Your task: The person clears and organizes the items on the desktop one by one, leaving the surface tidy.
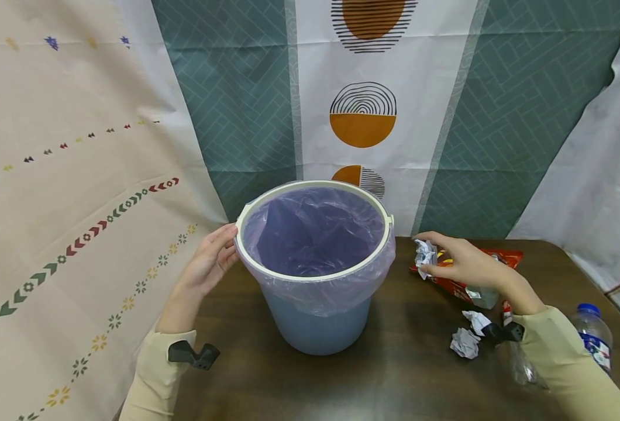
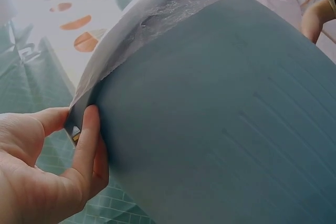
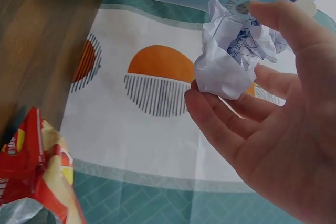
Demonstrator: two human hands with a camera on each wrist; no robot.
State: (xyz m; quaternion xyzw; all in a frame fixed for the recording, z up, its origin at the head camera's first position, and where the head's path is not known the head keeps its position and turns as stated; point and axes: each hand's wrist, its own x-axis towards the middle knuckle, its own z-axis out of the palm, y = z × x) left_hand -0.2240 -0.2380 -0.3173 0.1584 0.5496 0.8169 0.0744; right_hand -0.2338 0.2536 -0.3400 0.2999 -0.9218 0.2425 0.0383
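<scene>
A blue trash bin [image 1: 317,327] stands upright on the table, lined with a thin translucent bag [image 1: 336,292] folded over its pale rim [image 1: 310,278]. At the left of that rim, my left hand [image 1: 208,263] pinches the edge between thumb and fingers, as the left wrist view shows up close. To the right of the bin, my right hand [image 1: 468,266] grips a crumpled white paper ball [image 3: 228,59] with printed marks on it. Just above the table, the paper is held in front of a red snack bag [image 1: 505,257], partly hidden by that hand.
Two more paper balls [image 1: 465,343] lie near the right wrist. A plastic bottle with a blue cap [image 1: 594,333] stands at the right, and another clear bottle [image 1: 523,368] lies partly under the right sleeve. Patterned curtains [image 1: 247,88] hang behind the dark table [image 1: 268,386].
</scene>
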